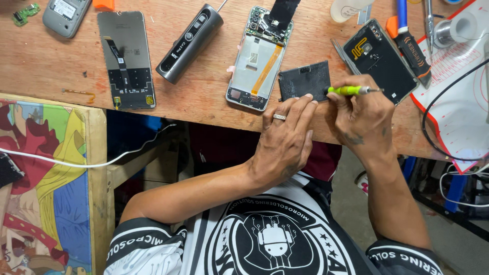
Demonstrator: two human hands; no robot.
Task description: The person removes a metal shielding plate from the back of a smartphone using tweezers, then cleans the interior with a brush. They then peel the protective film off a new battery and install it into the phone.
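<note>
Two hands work at the bench (46,61) edge. Opened phone (259,58) lies beyond them, its parts exposed. Left hand (285,140) rests flat, fingers pinning a black plate (304,80), thin, stiff, probably brittle; best held by its edges. Right hand (362,119) is closed around a green screwdriver (350,90), light and slim, tip pointing right.

A detached phone screen (126,59), a dark cylindrical device (189,43) and an opened phone frame (260,58) are laid on the wooden bench (51,61); a grey handset (66,16) is noted at the far edge.
</note>
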